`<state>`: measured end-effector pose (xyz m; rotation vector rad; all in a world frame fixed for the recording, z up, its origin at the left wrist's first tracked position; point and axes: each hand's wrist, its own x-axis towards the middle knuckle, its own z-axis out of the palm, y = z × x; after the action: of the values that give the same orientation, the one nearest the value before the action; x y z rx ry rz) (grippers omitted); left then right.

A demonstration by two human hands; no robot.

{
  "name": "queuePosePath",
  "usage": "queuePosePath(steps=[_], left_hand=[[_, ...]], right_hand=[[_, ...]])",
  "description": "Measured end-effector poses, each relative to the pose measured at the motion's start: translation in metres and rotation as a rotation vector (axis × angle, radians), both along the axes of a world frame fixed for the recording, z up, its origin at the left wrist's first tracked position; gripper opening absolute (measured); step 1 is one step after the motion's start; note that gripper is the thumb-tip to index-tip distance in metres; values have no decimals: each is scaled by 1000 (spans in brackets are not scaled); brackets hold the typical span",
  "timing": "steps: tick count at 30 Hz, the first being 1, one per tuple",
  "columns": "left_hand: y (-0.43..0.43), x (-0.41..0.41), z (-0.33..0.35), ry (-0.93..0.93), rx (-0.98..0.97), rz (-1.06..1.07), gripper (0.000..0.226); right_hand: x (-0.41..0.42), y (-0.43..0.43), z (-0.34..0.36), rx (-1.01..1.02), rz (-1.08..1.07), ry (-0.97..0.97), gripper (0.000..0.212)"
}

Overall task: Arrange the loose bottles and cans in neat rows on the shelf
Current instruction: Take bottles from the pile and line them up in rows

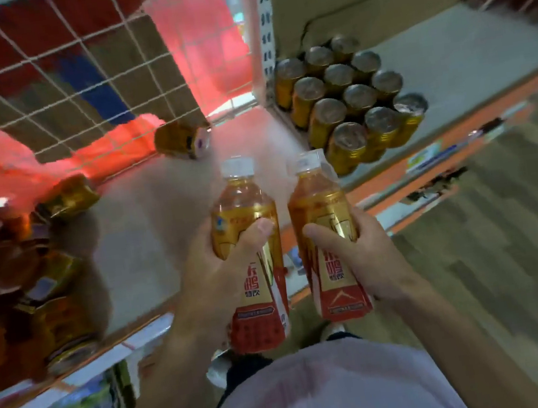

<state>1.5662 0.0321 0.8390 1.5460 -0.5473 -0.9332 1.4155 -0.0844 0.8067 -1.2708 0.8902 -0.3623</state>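
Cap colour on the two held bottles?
White on both: left-hand bottle cap, right-hand bottle cap. Clearest in head view.

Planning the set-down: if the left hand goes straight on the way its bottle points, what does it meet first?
Probably nothing soon: the left hand and its bottle face bare shelf board; the tipped gold can lies just left of that line. Depth unclear.

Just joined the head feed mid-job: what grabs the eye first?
The left hand and right hand each grip a white-capped amber bottle, left bottle and right bottle, side by side at centre. Right of them, standing gold cans form neat rows; to the left, a tipped can lies on the shelf by the wire grid.
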Motion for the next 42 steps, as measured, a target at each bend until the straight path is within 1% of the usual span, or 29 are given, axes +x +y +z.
queuePosePath(steps=[2,4,5,7,8,11,13,14,17,20,27,28,32,35,37,40,42], left_hand=[[-37,-33,-4,28,3,-80,36],[-74,-67,-6,38,-9,-196,32],[-92,-85,-6,35,-11,-258,31],[-125,-118,-7,42,1,-384,37],[-140,-134,-7,49,6,-442,37],[-179,-176,-8,41,6,-582,26],[-203,-198,-5,54,-12,-641,16],[-214,-208,-4,64,-22,-663,15],[-247,-228,-1,77,-22,-706,27],[-286,-243,-3,97,-33,-702,32],[-390,-264,-15,98,-20,-602,43],[-404,-268,-15,101,-13,-584,43],[-464,-282,-7,115,-44,-534,29],[-495,-291,-4,150,-37,-493,25],[-514,-290,-7,157,-21,-460,32],[-536,-288,-16,118,-36,-385,47],[-552,-285,-25,56,-64,-334,59]], right_hand=[[-41,-23,2,-12,-114,18,41],[-83,-42,5,-17,-232,30,43],[-103,-50,5,-15,-290,32,47],[-142,-62,9,-13,-408,43,53],[-159,-67,12,-17,-463,50,51],[-200,-78,21,-18,-598,25,45],[-221,-89,26,-15,-673,3,45],[-229,-96,28,-19,-697,-3,47],[-249,-123,31,-57,-710,8,48],[-265,-162,30,-61,-734,-17,47],[-286,-284,25,-105,-626,34,49],[-289,-300,25,-107,-598,50,49],[-303,-364,33,-138,-543,99,47],[-309,-400,34,-112,-535,82,42],[-308,-425,33,-121,-502,89,48],[-307,-468,25,-149,-442,119,58],[-308,-503,17,-182,-388,171,54]])
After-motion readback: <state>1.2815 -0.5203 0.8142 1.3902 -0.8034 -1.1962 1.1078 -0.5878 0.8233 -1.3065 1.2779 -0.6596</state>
